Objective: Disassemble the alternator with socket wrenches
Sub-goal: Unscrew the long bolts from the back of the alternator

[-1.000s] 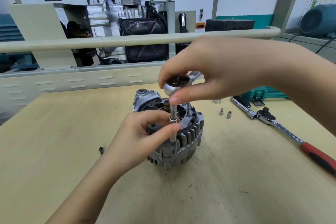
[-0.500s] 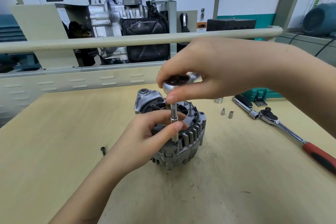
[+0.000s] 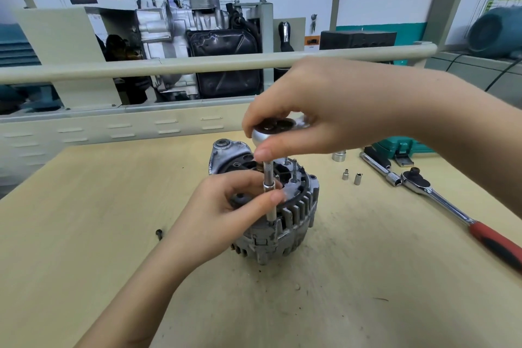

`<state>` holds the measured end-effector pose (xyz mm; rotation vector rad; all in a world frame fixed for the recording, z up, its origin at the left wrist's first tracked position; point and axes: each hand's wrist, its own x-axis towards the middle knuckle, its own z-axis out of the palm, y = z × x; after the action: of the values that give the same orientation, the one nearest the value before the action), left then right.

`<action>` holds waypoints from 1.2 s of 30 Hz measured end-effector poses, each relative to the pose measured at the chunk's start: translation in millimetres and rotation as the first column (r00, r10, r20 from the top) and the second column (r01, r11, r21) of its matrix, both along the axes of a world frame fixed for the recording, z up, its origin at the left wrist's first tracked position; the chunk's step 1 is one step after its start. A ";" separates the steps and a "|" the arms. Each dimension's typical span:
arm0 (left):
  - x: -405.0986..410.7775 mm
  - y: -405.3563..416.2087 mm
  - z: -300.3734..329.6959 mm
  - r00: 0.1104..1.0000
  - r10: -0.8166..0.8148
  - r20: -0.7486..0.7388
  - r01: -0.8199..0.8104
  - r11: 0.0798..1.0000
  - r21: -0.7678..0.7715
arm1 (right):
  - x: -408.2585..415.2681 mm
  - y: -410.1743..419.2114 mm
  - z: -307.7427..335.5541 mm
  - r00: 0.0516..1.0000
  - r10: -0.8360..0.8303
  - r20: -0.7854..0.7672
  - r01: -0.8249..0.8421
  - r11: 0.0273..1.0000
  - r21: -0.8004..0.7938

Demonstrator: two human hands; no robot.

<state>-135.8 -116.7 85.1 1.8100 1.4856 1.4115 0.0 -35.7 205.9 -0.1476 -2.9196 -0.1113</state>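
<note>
A grey finned alternator [image 3: 293, 220] stands upright in the middle of the wooden table [image 3: 84, 234]. A thin socket extension [image 3: 270, 198] stands vertically on a bolt at the alternator's near rim. My left hand [image 3: 226, 206] pinches this extension between thumb and fingers at mid-height. My right hand [image 3: 324, 113] grips the round ratchet head [image 3: 274, 128] on top of the extension; its handle is hidden under my palm.
A second, larger ratchet with a red handle [image 3: 457, 212] lies at the right. Two small sockets [image 3: 351, 176] and a bigger one [image 3: 339, 155] stand behind it, near a green tool case [image 3: 404, 147]. A dark bolt [image 3: 159, 233] lies at the left.
Both hands keep their hold on the ratchet and extension. The whole scene has shifted slightly in view; no clear turn of the tool shows.
</note>
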 end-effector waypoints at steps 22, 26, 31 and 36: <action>-5.1 1.0 0.8 1.000 -0.002 -0.029 0.003 1.000 0.031 | 8.2 -2.1 7.7 0.989 -0.063 0.131 0.082 0.986 -0.145; -7.4 1.1 2.6 1.000 -0.030 -0.002 0.030 1.000 0.000 | 8.7 1.4 7.3 0.989 -0.008 0.148 0.026 0.992 -0.121; -10.4 -2.4 6.6 0.991 -0.126 -0.051 0.124 0.991 -0.043 | 10.8 5.0 11.3 0.980 0.044 0.196 -0.016 0.990 -0.141; -8.0 -1.9 5.2 0.993 -0.086 -0.078 0.085 0.996 -0.008 | 10.6 7.7 9.7 0.991 0.002 0.134 0.021 0.985 -0.169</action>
<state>-143.8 -118.5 90.2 1.9229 1.4295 1.3089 10.5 -28.0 215.5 -0.1878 -3.0601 0.1323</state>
